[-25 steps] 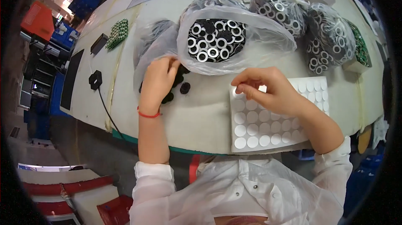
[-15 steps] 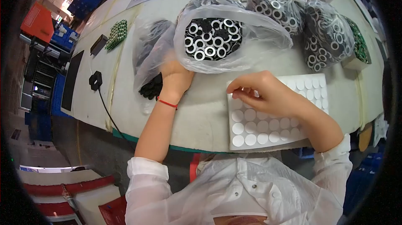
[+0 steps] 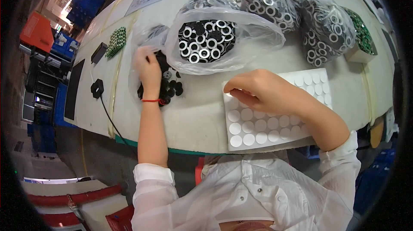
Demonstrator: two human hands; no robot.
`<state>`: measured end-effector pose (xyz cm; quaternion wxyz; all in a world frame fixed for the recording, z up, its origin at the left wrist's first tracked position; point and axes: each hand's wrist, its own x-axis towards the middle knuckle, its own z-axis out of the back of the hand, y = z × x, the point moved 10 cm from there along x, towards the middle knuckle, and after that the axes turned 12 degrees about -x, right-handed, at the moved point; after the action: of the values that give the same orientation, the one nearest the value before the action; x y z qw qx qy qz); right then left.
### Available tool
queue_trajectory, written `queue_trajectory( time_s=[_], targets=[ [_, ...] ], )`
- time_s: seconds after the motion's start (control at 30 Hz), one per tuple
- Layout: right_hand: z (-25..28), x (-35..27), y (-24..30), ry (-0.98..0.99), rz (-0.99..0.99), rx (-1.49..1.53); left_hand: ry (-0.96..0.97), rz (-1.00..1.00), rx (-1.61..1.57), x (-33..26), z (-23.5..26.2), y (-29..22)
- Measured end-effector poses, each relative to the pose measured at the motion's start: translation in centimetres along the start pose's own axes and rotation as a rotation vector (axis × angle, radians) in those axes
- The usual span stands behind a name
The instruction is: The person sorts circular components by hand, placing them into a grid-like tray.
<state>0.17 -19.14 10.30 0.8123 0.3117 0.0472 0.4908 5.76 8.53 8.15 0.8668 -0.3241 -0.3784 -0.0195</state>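
A: Entry, head view. Left hand point(image 3: 147, 68) sits left of centre of the frame, fingers spread and reaching down into a loose pile of small black discs point(image 3: 168, 85) on the pale worktable point(image 3: 198, 119). The hand is blurred; I cannot tell whether it grips a disc or only touches the pile. A red cord point(image 3: 151, 100) circles the wrist.

B: Noted. Right hand?

A: Right hand point(image 3: 263, 91) lies just right of centre, curled, fingertips pinched together at the upper left corner of a white sheet of round stickers point(image 3: 262, 128). What sits between the fingertips is too small to make out. The sheet lies flat at the near table edge, in the lower right of the table area, the forearm crossing over it.

B: Surroundings?

A: Directly above both hands, an open clear bag of black-and-silver rings point(image 3: 206, 42) spreads across the upper centre. Part of its plastic overlaps the disc pile. Two further closed bags of rings point(image 3: 327, 29) stand in the upper right, with a block of green parts point(image 3: 362, 37) at their right side. In the upper left, a small stack of green pieces point(image 3: 115, 42) and a black plug with cable point(image 3: 97, 88) near the table's left edge. White sleeves fill the lower frame.
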Motion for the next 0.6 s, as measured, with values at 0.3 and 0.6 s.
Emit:
queue_trajectory(
  time_s=[0.3,0.6],
  targets=[
    [0.8,-0.3,-1.3,-0.172,0.066,-0.141,0.619,0.842,-0.843,-6.5,-5.1,-3.8],
    [1.9,-0.6,2.3,-0.3,0.193,0.12,1.154,1.0,-1.192,-12.7,-9.5,-16.5]
  ],
)
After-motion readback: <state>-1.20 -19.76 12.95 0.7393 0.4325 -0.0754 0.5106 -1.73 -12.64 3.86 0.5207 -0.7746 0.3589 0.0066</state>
